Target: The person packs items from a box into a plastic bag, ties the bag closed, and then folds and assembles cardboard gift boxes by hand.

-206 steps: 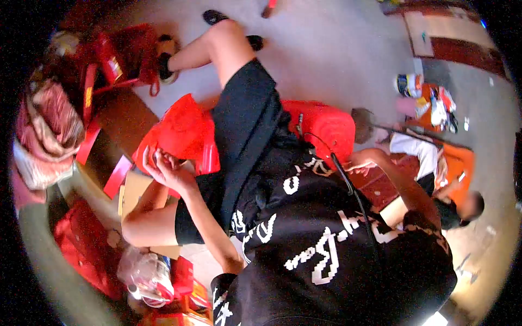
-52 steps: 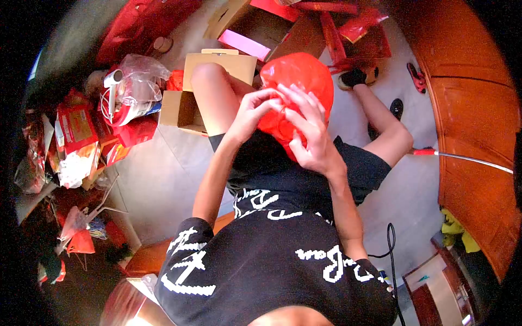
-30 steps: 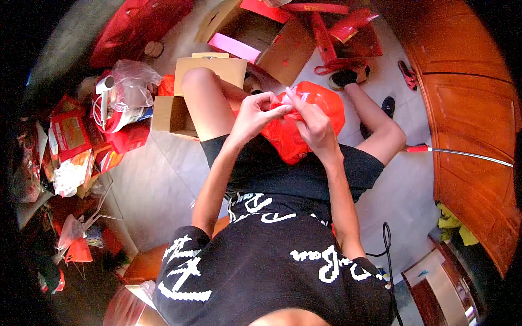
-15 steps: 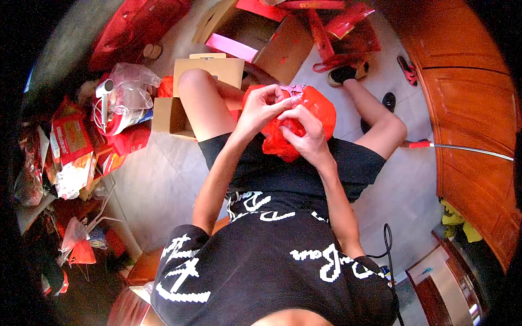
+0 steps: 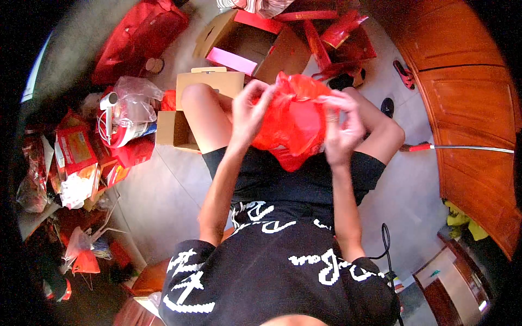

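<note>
Two hands, left hand (image 5: 249, 113) and right hand (image 5: 343, 127), pinch red bag (image 5: 296, 122) at opposite sides, centre of frame, above lap (image 5: 272, 182); spacing likely holds thin plastic spread. Open cardboard box (image 5: 168, 129) sits beside left knee (image 5: 198, 96), left of centre, perhaps for easy reach.

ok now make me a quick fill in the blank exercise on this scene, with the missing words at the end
Between the left hand and the right hand is a ____ plastic bag.
The lettering on the black shirt is ____.
The small cardboard box is nearer the person's ____ knee.

Missing words: red; white; left.
</note>
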Demonstrator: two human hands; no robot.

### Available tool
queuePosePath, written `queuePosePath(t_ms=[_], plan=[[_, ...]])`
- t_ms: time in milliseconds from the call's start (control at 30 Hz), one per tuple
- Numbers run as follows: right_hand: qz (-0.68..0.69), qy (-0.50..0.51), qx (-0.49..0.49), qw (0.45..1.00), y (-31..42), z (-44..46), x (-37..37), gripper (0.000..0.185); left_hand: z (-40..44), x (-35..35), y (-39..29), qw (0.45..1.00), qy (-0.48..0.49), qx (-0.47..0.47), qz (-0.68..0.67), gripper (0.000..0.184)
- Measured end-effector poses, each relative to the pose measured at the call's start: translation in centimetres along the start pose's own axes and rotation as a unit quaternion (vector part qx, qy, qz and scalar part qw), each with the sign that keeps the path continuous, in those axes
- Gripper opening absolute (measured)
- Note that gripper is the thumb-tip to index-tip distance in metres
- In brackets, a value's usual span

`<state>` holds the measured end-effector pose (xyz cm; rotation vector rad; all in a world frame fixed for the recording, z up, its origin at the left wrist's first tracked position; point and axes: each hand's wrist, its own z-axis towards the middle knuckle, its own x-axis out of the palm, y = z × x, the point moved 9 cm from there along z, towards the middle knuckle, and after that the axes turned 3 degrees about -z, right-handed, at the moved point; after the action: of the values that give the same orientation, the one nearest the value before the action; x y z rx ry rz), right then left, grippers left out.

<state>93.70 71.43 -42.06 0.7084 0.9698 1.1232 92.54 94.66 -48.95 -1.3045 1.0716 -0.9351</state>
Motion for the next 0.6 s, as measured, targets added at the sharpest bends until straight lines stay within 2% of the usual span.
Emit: queuePosePath(t_ms=[67,133,233,267,300,367,433,467,567,600], plan=[[0.075,-0.068,0.062,0.993,-0.8,1.4,-3.0,0.006,0.7,-3.0,-2.1,0.997,-0.074,0.017,0.004,0.019],[0.177,-0.110,0.175,0.962,-3.9,1.1,-4.8,0.009,1.1,-4.8,-1.9,0.997,-0.070,0.018,0.014,0.020],[0.194,-0.135,0.177,0.955,-11.3,-1.0,-5.0,0.010,2.0,-5.2,2.2,0.994,-0.089,0.049,0.046,0.023],[0.183,-0.145,0.184,0.955,-11.5,-1.6,-4.9,0.009,1.9,-5.3,4.0,0.993,-0.093,-0.009,0.068,0.024],[0.180,-0.149,0.198,0.952,-12.1,-2.4,-4.7,0.010,1.7,-5.0,3.3,0.981,-0.081,0.079,0.156,0.024],[0.095,-0.147,0.109,0.978,-9.2,-2.0,-5.2,0.013,1.1,-4.6,2.4,0.980,-0.095,0.033,0.170,0.024],[0.138,-0.137,0.132,0.972,-7.9,-1.9,-4.7,0.017,-0.2,-3.1,-1.0,0.992,-0.064,0.067,0.081,0.026],[0.097,-0.084,0.169,0.977,-9.2,-2.0,-4.4,0.021,-0.3,-1.9,-1.4,0.998,-0.031,0.053,-0.011,0.031],[0.086,-0.024,0.171,0.981,-10.7,-0.1,-3.2,0.025,0.2,0.2,-1.8,0.998,0.026,0.037,-0.046,0.037],[0.131,-0.025,0.183,0.974,-11.4,0.4,-2.5,0.026,0.6,0.8,-2.0,0.997,0.030,0.071,-0.014,0.041]])
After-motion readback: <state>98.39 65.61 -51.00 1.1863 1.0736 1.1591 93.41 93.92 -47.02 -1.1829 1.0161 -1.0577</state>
